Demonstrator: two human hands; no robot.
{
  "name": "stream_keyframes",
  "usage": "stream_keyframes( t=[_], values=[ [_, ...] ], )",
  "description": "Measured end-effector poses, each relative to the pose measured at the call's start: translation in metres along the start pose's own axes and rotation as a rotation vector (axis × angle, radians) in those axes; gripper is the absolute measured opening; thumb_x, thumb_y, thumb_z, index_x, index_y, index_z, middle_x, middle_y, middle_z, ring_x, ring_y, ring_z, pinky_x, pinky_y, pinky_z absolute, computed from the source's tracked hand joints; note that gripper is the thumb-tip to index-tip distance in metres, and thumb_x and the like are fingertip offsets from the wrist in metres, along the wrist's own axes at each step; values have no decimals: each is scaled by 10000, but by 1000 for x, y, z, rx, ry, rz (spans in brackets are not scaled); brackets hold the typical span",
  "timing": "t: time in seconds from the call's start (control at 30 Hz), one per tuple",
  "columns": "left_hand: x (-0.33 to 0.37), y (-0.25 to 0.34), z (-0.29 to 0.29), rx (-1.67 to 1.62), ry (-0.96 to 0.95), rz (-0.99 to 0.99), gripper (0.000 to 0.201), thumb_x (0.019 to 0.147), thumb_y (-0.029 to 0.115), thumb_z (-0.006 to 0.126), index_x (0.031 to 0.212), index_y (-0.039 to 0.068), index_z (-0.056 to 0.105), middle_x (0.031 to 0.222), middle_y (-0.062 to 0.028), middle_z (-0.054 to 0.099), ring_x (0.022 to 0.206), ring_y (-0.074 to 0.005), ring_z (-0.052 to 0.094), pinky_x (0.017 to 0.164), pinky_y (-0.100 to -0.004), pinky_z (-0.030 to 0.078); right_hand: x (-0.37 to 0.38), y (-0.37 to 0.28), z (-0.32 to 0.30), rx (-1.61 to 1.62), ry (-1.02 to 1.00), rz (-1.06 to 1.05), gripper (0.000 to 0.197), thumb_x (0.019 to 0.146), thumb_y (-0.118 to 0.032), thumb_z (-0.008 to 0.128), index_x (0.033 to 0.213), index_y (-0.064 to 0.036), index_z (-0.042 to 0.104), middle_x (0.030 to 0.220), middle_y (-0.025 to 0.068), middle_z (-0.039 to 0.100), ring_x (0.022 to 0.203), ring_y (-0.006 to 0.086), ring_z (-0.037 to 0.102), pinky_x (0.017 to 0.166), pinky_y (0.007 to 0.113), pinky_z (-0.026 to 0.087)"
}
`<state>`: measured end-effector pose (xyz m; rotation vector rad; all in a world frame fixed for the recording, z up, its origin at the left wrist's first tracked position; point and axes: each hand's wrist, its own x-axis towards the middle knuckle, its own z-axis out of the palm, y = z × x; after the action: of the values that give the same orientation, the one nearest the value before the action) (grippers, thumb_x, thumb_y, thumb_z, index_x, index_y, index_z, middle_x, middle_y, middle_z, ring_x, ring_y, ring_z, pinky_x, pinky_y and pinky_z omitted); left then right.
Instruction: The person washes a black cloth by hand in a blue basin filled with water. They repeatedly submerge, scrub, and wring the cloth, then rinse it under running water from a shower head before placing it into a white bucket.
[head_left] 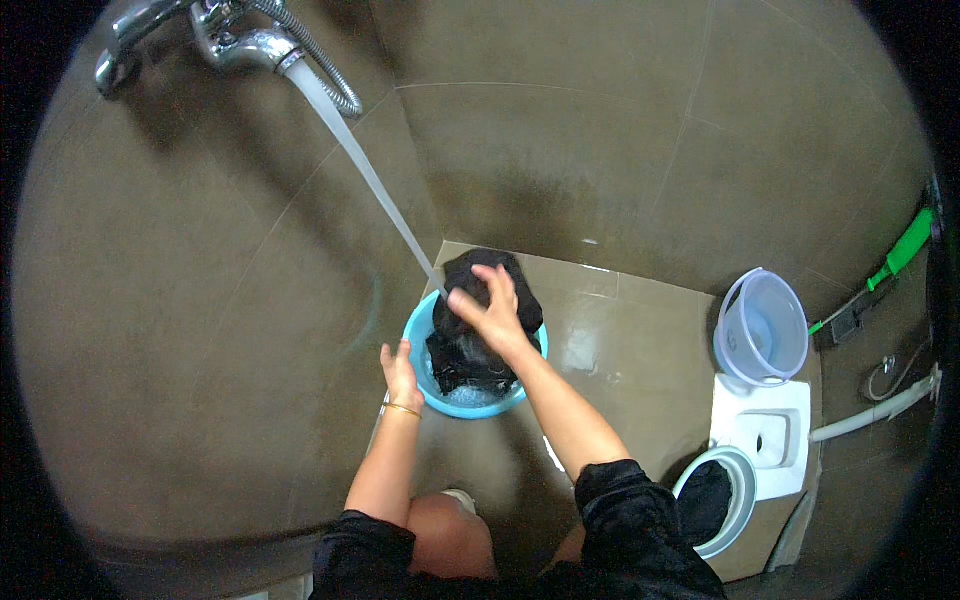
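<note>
Water point(368, 178) is being run into a blue basin point(470, 410); the left hand point(401, 379) is being held open by its rim, the right hand point(497, 318), fingers parted, above black cloth point(468, 362).

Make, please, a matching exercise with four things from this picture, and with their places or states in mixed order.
1. Curved silver metal faucet
2. Bright blue round basin
3. Pale lavender plastic bucket
4. White squat toilet

A. Directly above the toilet in the picture
B. Upper left, with water running
C. Has a dark drain hole
D. Contains black cloth, near the left hand

Pairs: 1-B; 2-D; 3-A; 4-C
</note>
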<state>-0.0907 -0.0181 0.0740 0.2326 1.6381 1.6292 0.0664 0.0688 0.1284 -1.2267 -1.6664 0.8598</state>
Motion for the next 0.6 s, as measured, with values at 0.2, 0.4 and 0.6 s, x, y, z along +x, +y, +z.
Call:
stream_keyframes(
  t=[0.2,0.4,0.6],
  values=[
    [15,-72,-20,606,-352,101,703,741,273,694,1286,-55,395,1261,-217,481,1154,-303,484,994,-335,352,-23,106,-29,-194,38,197,692,724,-364,704,1294,-69,446,1359,240,371,1284,341,339,1057,402,283],
    [-33,-142,7,1798,-939,267,800,724,360,667,1377,79,301,1391,-195,334,1308,-327,282,1030,-569,227,-58,200,-84,-319,-266,577,586,744,-307,679,1209,5,506,1210,206,534,1150,318,494,970,383,386],
    [-55,-162,25,1811,-783,395,815,729,342,667,1395,123,252,1309,-129,423,1238,-305,375,1014,-538,249,-83,249,-81,-146,-445,683,604,746,-310,683,1229,3,503,1219,214,533,1138,308,513,965,366,392]
  ],
)
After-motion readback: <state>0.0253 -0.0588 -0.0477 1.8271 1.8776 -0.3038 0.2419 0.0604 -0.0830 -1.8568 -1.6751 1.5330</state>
